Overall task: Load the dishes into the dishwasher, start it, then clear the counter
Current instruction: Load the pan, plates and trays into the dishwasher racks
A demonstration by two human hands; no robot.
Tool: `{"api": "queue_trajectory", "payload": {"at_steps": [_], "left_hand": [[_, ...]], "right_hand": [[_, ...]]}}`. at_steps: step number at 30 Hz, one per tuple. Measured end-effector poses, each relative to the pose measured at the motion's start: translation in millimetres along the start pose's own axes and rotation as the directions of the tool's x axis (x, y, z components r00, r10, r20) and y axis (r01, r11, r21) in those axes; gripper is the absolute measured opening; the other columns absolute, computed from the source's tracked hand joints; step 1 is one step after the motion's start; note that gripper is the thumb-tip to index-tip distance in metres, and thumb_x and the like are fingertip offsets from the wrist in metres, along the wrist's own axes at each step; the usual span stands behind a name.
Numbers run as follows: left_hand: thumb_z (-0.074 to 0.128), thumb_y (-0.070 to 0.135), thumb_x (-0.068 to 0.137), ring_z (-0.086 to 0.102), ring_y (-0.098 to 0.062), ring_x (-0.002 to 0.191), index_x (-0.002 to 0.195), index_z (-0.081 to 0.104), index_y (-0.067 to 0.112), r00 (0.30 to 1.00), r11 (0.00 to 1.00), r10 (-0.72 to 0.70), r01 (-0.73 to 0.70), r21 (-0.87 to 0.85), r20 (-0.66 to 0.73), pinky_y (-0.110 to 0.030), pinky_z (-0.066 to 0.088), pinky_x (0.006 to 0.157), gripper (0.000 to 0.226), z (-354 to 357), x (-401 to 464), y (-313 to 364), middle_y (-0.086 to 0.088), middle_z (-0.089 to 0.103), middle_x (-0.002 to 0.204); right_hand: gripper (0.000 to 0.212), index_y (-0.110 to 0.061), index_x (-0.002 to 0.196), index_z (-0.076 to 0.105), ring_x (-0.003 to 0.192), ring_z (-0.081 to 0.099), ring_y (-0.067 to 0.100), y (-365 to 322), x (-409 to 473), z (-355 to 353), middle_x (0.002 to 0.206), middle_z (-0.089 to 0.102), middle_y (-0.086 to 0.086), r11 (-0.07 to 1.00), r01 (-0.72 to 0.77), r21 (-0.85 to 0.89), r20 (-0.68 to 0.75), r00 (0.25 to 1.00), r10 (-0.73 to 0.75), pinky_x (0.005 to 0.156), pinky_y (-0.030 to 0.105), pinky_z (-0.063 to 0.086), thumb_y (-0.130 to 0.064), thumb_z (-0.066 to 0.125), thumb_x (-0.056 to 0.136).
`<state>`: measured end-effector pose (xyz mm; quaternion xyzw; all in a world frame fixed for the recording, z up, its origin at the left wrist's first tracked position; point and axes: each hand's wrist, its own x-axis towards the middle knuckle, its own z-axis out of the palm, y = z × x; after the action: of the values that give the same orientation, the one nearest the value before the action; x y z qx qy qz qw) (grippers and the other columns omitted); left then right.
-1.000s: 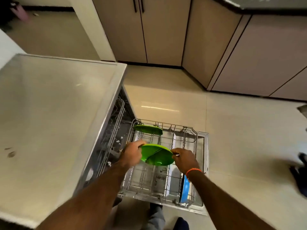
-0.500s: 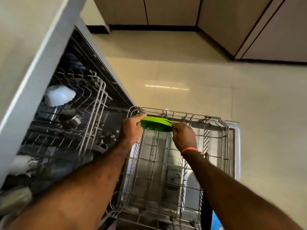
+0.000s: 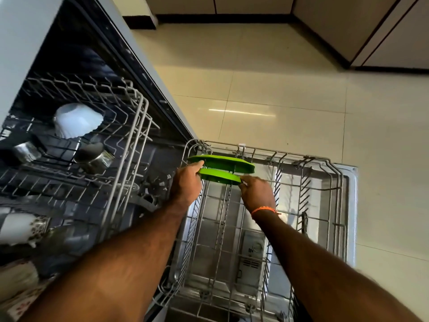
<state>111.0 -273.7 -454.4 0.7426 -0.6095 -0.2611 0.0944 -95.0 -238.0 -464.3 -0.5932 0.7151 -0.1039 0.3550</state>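
Hands grip bright green plate upright in lower rack.

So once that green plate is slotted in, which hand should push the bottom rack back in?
Probably the right hand: it holds the near green plate over the middle of the pulled-out bottom rack, nearer its front rim. The left hand sits at the edge nearest the machine.

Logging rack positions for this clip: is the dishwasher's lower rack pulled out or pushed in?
Pulled out. The lower rack sits over the open door, beyond the upper rack, with two green plates standing at its far end.
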Motion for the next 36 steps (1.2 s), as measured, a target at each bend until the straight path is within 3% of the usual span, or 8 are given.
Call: {"api": "queue_trajectory", "payload": {"at_steps": [2,5,10,19,23,25,31,36], "left_hand": [[0.057,-0.005,0.093,0.069,-0.028,0.105,0.145,0.054,0.018,0.998,0.998,-0.062,0.063,0.017,-0.024,-0.033,0.056,0.095,0.058,-0.5,-4.6,5.3,-0.012,0.069,0.128],[0.058,-0.010,0.089,0.058,-0.028,0.127,0.152,0.044,0.012,0.994,0.995,-0.101,0.101,0.012,-0.030,-0.036,0.048,0.107,0.068,-6.6,-17.3,16.1,-0.012,0.058,0.143],[0.057,-0.005,0.085,0.046,-0.028,0.139,0.156,0.035,0.013,0.987,0.986,-0.158,0.159,0.044,-0.014,-0.038,0.042,0.112,0.076,-33.3,-53.5,36.4,-0.010,0.047,0.153],[0.066,0.022,0.090,0.060,-0.031,0.124,0.143,0.055,0.013,0.939,0.977,-0.206,0.182,0.110,0.274,-0.038,0.049,0.102,0.054,-129.9,-178.3,83.6,-0.014,0.061,0.140],[0.065,0.029,0.092,0.062,-0.020,0.104,0.139,0.058,0.016,0.924,0.964,-0.261,0.266,0.023,0.280,-0.029,0.051,0.085,0.049,-182.0,-262.1,98.6,-0.008,0.063,0.135],[0.062,0.028,0.092,0.064,-0.020,0.101,0.137,0.058,0.018,0.921,0.957,-0.272,0.290,-0.027,0.279,-0.032,0.054,0.087,0.046,-208.4,-310.5,104.8,-0.007,0.065,0.129],[0.060,0.029,0.096,0.056,-0.031,0.128,0.134,0.062,0.009,0.917,0.937,-0.338,0.349,-0.014,0.213,-0.032,0.045,0.103,0.043,-268.8,-452.8,93.0,-0.014,0.060,0.139],[0.058,0.036,0.096,0.054,-0.030,0.130,0.145,0.051,0.014,0.870,0.872,-0.473,0.485,-0.065,0.142,-0.035,0.042,0.106,0.054,-289.2,-570.2,50.9,-0.009,0.056,0.146]], "right_hand": [[0.025,-0.016,0.118,0.070,0.100,0.066,0.034,-3.8,-0.4,-3.8,0.111,0.071,0.014,0.999,-0.033,0.012,0.018,0.999,0.033,0.084,0.040,0.055,-0.027,0.062,0.097],[0.028,-0.018,0.122,0.067,0.103,0.067,0.033,-10.5,-9.3,-12.9,0.116,0.070,0.011,0.999,-0.051,-0.008,0.015,0.999,0.051,0.085,0.042,0.056,-0.030,0.061,0.097],[0.035,-0.019,0.131,0.060,0.107,0.065,0.031,-20.8,-37.9,-41.2,0.122,0.068,0.010,0.994,0.014,-0.112,0.077,0.997,-0.006,0.088,0.040,0.054,-0.027,0.060,0.097],[0.049,-0.023,0.139,0.054,0.121,0.059,0.032,-74.0,-141.8,-131.8,0.136,0.062,0.011,0.946,0.182,-0.267,0.363,0.929,-0.076,0.104,0.042,0.049,-0.031,0.061,0.091],[0.045,-0.021,0.135,0.057,0.117,0.062,0.033,-113.7,-208.8,-168.4,0.130,0.064,0.013,0.895,0.306,-0.325,0.417,0.896,-0.154,0.101,0.044,0.051,-0.031,0.060,0.091],[0.046,-0.020,0.134,0.058,0.119,0.061,0.034,-135.6,-245.5,-182.1,0.131,0.064,0.013,0.853,0.393,-0.344,0.468,0.859,-0.207,0.101,0.042,0.050,-0.032,0.061,0.090],[0.047,-0.023,0.135,0.057,0.126,0.056,0.034,-202.8,-351.0,-198.5,0.138,0.059,0.013,0.689,0.616,-0.382,0.617,0.725,-0.306,0.105,0.040,0.046,-0.034,0.061,0.090],[0.039,-0.015,0.132,0.061,0.124,0.057,0.035,-257.0,-445.3,-189.4,0.136,0.061,0.015,0.459,0.830,-0.316,0.746,0.517,-0.420,0.101,0.038,0.046,-0.023,0.055,0.095]]}}
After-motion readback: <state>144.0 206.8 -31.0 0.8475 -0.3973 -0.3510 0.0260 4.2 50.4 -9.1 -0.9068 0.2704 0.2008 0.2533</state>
